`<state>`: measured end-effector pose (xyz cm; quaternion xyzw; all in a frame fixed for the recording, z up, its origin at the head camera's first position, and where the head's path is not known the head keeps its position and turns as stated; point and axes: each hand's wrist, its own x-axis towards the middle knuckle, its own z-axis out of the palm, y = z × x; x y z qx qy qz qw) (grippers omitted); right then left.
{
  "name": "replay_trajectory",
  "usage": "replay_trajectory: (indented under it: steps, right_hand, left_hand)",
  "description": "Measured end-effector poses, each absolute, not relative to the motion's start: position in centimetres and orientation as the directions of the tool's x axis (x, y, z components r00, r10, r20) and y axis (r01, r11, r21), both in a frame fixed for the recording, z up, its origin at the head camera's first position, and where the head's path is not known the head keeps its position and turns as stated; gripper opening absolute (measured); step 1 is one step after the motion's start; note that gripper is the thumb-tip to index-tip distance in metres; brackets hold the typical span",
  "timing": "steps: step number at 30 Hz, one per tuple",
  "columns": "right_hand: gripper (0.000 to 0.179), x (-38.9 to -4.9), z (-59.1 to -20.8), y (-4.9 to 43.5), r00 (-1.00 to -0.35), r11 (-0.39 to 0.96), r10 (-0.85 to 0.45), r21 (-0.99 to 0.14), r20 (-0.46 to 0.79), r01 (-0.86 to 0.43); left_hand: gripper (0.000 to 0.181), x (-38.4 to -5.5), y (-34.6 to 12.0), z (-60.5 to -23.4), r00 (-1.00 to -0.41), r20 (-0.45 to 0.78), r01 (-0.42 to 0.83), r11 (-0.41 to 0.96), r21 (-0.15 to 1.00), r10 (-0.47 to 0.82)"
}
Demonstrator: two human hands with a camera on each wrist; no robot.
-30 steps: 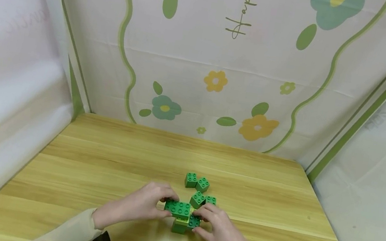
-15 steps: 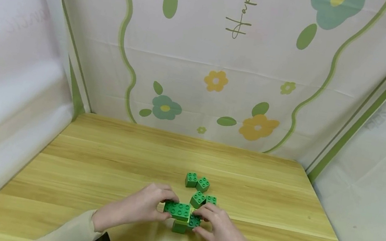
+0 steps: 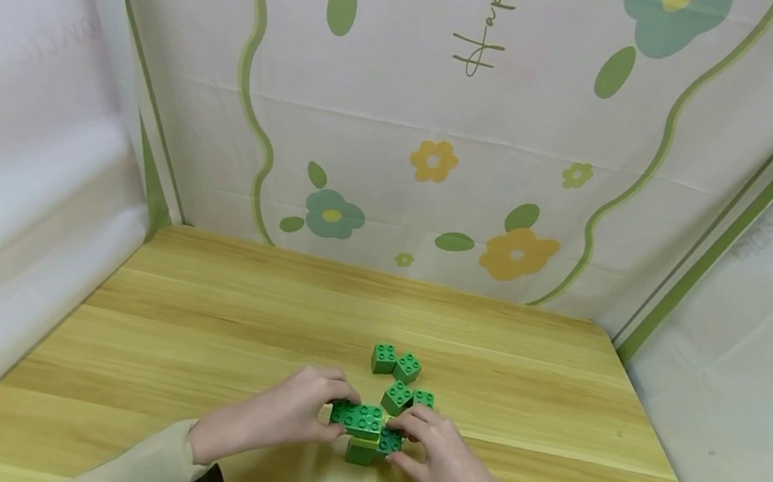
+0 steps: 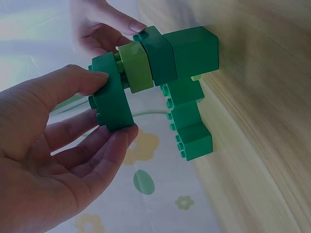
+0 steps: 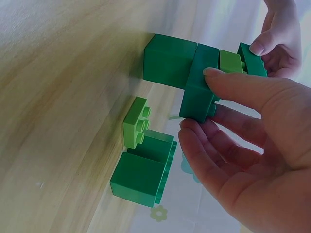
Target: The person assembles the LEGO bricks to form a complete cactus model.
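Between my hands stands a small stack of building bricks. My left hand (image 3: 286, 419) pinches the long dark green brick (image 3: 358, 419) at the top, thumb on one side and fingers on the other. Below it sits a light green brick (image 4: 136, 68); the left wrist view shows its studs in a narrow gap under the long brick. My right hand (image 3: 443, 461) pinches the jutting end of a dark green brick (image 5: 197, 99) under the light green one. At the bottom, a dark green brick (image 3: 360, 453) rests on the table.
Behind the stack on the wooden table (image 3: 233, 301) lie several loose green bricks (image 3: 384, 359), close together. A flat light green brick (image 5: 134, 124) shows in the right wrist view. Patterned cloth (image 3: 380, 88) hangs at the back and both sides.
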<state>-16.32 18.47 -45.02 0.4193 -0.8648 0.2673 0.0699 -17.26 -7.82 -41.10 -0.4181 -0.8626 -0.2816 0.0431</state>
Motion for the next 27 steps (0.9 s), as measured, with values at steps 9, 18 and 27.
replay_trajectory:
  steps: [9,18,27]
  right_hand:
    - [0.031,-16.37,-44.80,18.46,-0.643,0.510,-0.691,-0.407,0.331,-0.758]
    - [0.031,-16.23,-44.93,18.52,-0.644,0.505,-0.690,-0.419,0.330,-0.755]
    - [0.031,-16.26,-44.93,18.55,-0.634,0.495,-0.694,-0.413,0.340,-0.764]
  left_hand:
    - [0.030,-17.09,-7.53,-40.75,-0.659,0.293,0.736,0.511,0.445,0.693]
    - [0.030,-16.86,-7.47,-40.71,-0.657,0.293,0.739,0.517,0.433,0.694]
    - [0.031,-16.88,-7.44,-41.02,-0.683,0.270,0.715,0.545,0.438,0.679]
